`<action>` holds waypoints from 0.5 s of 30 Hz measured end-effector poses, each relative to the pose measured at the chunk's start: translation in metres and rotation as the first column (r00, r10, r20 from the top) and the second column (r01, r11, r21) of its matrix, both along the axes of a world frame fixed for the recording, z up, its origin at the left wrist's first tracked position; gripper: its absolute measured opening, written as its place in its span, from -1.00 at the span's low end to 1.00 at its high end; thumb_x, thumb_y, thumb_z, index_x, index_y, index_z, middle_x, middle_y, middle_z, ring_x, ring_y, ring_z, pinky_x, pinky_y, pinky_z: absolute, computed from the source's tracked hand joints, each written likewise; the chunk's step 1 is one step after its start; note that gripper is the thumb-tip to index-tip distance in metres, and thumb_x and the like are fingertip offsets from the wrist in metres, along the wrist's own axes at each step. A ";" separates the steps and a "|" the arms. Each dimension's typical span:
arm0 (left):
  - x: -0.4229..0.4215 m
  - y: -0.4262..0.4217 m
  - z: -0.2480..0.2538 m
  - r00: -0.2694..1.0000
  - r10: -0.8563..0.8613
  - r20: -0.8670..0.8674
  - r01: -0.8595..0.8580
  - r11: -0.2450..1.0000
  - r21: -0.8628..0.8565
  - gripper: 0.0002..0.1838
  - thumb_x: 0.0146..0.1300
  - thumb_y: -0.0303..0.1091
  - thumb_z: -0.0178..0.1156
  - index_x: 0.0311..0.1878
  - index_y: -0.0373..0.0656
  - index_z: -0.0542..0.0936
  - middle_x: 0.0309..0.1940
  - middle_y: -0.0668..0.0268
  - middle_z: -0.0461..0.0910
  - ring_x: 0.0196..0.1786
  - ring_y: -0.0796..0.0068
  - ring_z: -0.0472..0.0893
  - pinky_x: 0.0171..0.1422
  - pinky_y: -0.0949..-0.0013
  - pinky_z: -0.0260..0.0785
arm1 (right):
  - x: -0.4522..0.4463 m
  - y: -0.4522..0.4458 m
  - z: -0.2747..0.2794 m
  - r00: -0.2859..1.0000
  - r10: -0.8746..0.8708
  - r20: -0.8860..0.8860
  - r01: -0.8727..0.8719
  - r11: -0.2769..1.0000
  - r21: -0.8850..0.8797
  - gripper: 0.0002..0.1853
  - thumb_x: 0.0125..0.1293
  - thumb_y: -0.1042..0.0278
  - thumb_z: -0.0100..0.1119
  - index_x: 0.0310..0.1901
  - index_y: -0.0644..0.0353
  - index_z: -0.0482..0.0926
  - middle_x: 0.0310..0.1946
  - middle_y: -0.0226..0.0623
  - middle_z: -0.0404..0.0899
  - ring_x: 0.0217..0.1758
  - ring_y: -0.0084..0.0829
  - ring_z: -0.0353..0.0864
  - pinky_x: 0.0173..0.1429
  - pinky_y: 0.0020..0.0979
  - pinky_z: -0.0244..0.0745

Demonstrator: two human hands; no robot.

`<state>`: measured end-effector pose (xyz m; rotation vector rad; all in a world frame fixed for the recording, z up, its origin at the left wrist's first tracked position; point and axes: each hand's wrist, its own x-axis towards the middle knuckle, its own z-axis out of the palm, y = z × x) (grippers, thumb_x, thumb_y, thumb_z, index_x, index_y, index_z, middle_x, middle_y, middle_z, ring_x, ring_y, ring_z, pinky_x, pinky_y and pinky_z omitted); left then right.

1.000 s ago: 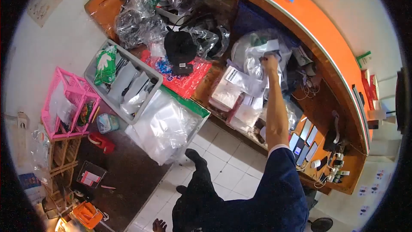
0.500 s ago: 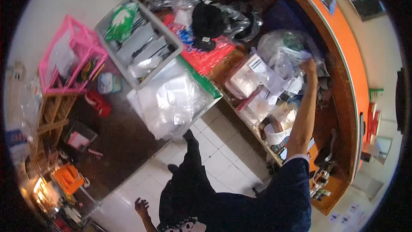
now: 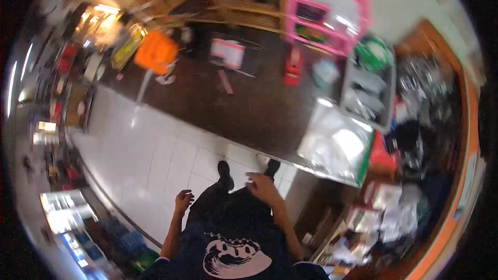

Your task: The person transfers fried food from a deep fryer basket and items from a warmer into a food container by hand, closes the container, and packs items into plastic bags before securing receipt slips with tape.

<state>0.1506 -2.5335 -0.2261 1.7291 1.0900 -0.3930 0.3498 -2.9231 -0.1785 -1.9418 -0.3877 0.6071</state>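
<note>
My left hand (image 3: 184,200) hangs beside my left thigh, fingers loosely bent and apart, with nothing in it. In front of my body, above the white floor tiles, is my right hand (image 3: 262,186). Its fingers are slightly blurred but look spread, and I see nothing in them. Nearest to the right hand is the edge of the dark table (image 3: 207,109), where a stack of clear plastic bags (image 3: 334,145) lies at the right corner. Behind the stack a grey bin (image 3: 389,98) holds packets and a green-and-white bag (image 3: 373,54).
A pink plastic rack (image 3: 363,0), a red stapler-like object (image 3: 293,66) and an orange object (image 3: 156,52) on a stand are on the table. At the right, a cluttered counter with an orange edge (image 3: 471,124) carries plastic-wrapped packs (image 3: 384,197).
My right hand has left the plastic-wrapped items on the counter and come back in front of my body. The view has turned left toward the dark table.
</note>
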 end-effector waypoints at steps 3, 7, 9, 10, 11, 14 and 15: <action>-0.061 0.027 -0.030 0.965 0.254 0.068 -0.251 0.967 -0.048 -0.67 0.29 -0.31 0.15 0.06 -0.27 0.55 -0.31 0.19 0.67 -0.36 0.46 0.65 -0.30 0.40 0.50 | 0.036 0.108 0.038 0.973 0.219 -0.076 -0.205 0.966 0.160 -0.60 0.30 0.25 0.24 0.10 0.25 0.55 -0.10 -0.05 0.65 -0.16 -0.24 0.71 -0.03 -0.28 0.57; -0.163 0.061 -0.088 0.939 0.340 0.054 -0.343 0.934 0.095 -0.70 0.42 -0.22 0.08 -0.13 -0.27 0.65 -0.32 0.27 0.69 -0.28 0.52 0.61 -0.24 0.40 0.46 | 0.078 0.204 0.019 0.886 0.430 0.172 -0.441 0.897 0.033 -0.64 0.27 0.29 0.22 0.07 0.26 0.58 -0.13 -0.09 0.67 -0.21 -0.24 0.71 -0.07 -0.30 0.59; -0.216 0.084 -0.127 0.984 0.156 0.086 -0.171 0.963 0.208 -0.61 0.44 -0.07 0.02 -0.11 -0.21 0.66 -0.27 0.20 0.70 -0.21 0.29 0.65 -0.16 0.19 0.49 | 0.094 0.235 -0.032 0.869 0.401 0.289 -0.394 0.915 -0.084 -0.64 0.23 0.29 0.24 0.04 0.23 0.60 -0.15 -0.07 0.67 -0.23 -0.24 0.72 -0.08 -0.29 0.60; -0.250 0.108 -0.173 0.987 -0.010 -0.160 0.074 0.916 0.396 -0.56 0.41 -0.01 0.01 -0.11 -0.22 0.65 -0.23 0.05 0.69 -0.18 0.11 0.66 -0.12 0.08 0.49 | 0.102 0.254 -0.053 0.923 0.323 0.207 -0.288 0.940 -0.184 -0.64 0.21 0.28 0.25 0.03 0.21 0.61 -0.16 -0.07 0.68 -0.23 -0.23 0.72 -0.09 -0.27 0.60; -0.266 0.143 -0.173 0.990 0.005 -0.142 0.054 0.911 0.408 -0.56 0.41 -0.01 0.01 -0.11 -0.22 0.65 -0.23 0.05 0.69 -0.18 0.11 0.66 -0.12 0.08 0.49 | 0.112 0.285 -0.046 0.922 0.370 0.116 -0.290 0.857 -0.426 -0.61 0.17 0.25 0.28 0.03 0.17 0.62 -0.16 -0.03 0.68 -0.20 -0.20 0.73 -0.07 -0.22 0.60; -0.280 0.204 -0.181 1.000 0.010 0.009 -0.012 0.966 0.259 -0.64 0.24 -0.20 0.13 -0.12 -0.34 0.63 -0.36 -0.04 0.67 -0.35 0.07 0.67 -0.27 0.11 0.53 | 0.115 0.328 -0.080 0.963 0.233 0.138 -0.128 0.840 -0.527 -0.56 0.15 0.19 0.32 0.05 0.21 0.62 -0.10 -0.02 0.67 -0.16 -0.16 0.72 0.01 -0.16 0.59; -0.267 0.229 -0.185 0.909 0.416 0.031 -0.417 0.908 0.041 -0.66 0.23 -0.24 0.14 -0.10 -0.35 0.62 -0.37 -0.02 0.67 -0.39 0.11 0.67 -0.32 0.16 0.54 | 0.113 0.341 -0.116 0.976 0.183 0.118 -0.089 0.829 -0.553 -0.54 0.14 0.18 0.34 0.06 0.20 0.62 -0.07 -0.04 0.68 -0.14 -0.17 0.72 0.03 -0.15 0.58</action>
